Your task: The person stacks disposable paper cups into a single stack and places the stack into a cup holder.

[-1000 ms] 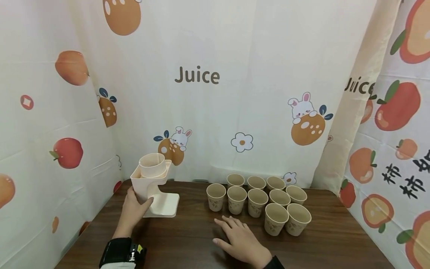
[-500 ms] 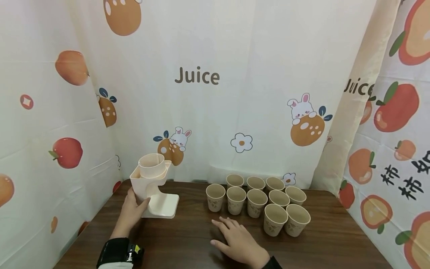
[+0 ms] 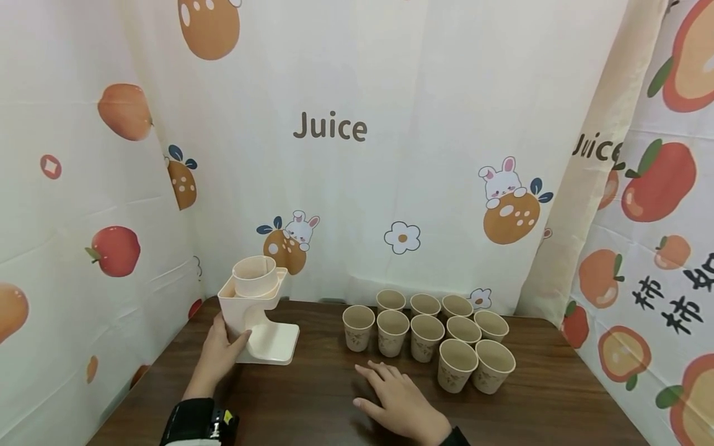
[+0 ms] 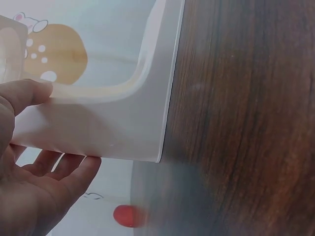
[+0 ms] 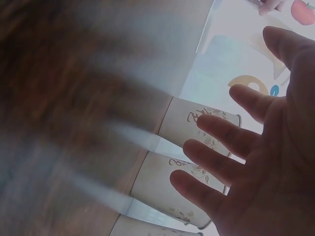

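A cream plastic stand [image 3: 273, 344] with a flat base, an upright column and a round, open-topped cylinder [image 3: 255, 277] in its upper tray is at the left of the table. My left hand [image 3: 219, 354] grips its column from the left. In the left wrist view, the thumb [image 4: 30, 93] lies on one side of the column and the fingertips [image 4: 88, 169] on the opposite side. Over the middle of the table, my right hand [image 3: 400, 401] is held palm down with fingers spread, holding nothing. Patterned paper cups [image 5: 172, 184] stand just beyond its fingers.
Several beige paper cups [image 3: 426, 341] stand upright and open-topped in loose rows at the table's right and back. The brown wooden table [image 3: 312, 402] ends at a fruit-printed curtain [image 3: 334, 204] behind, with more curtain on both sides.
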{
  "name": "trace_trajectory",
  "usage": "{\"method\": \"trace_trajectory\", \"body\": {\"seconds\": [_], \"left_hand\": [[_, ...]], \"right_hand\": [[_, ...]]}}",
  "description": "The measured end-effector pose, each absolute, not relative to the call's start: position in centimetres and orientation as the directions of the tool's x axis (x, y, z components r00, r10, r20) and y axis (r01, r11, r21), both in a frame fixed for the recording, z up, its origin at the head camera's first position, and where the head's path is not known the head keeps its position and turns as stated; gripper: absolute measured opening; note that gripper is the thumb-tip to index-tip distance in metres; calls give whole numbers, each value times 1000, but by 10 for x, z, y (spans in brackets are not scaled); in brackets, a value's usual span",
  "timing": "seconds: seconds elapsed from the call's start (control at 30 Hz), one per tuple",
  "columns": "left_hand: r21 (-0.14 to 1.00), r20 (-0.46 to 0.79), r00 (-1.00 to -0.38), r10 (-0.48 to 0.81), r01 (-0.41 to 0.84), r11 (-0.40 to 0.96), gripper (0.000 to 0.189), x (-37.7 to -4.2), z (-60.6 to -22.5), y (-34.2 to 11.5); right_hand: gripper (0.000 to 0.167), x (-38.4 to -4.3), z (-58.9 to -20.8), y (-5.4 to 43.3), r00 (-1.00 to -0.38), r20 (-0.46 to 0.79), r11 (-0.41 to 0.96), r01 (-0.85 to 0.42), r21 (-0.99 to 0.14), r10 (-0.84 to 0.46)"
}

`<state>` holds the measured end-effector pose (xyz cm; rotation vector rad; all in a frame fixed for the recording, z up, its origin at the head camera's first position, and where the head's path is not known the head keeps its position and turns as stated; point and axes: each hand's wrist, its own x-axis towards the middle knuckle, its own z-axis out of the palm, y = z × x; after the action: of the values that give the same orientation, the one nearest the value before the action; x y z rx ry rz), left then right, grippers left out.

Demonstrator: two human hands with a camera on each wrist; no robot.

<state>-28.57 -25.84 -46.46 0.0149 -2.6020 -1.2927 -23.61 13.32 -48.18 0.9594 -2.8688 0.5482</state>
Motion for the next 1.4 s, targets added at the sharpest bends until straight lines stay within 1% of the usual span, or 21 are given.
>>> {"method": "trace_trajectory", "body": {"seconds": [0.23, 0.47, 0.73, 1.03, 1.4], "left_hand": [[782, 220, -970, -109, 108, 614, 83, -282, -466, -256], [777, 237, -966, -104, 124, 617, 83, -273, -467, -251], [767, 250, -963, -96, 137, 627, 84, -266, -467, -245], [759, 235, -968, -86, 128, 639, 85, -259, -467, -240], [748, 280, -958, -70, 172, 640, 84, -254, -470, -236]], "right_hand": [[64, -235, -482, 137, -805, 183, 751, -593, -290, -565], [63, -234, -482, 142, -809, 179, 756, -588, -289, -560], [64, -233, -482, 150, -810, 214, 764, -586, -269, -546], [64, -232, -481, 162, -815, 217, 750, -580, -317, -538], [64, -235, -477, 173, -839, 200, 769, -544, -336, -506]]}}
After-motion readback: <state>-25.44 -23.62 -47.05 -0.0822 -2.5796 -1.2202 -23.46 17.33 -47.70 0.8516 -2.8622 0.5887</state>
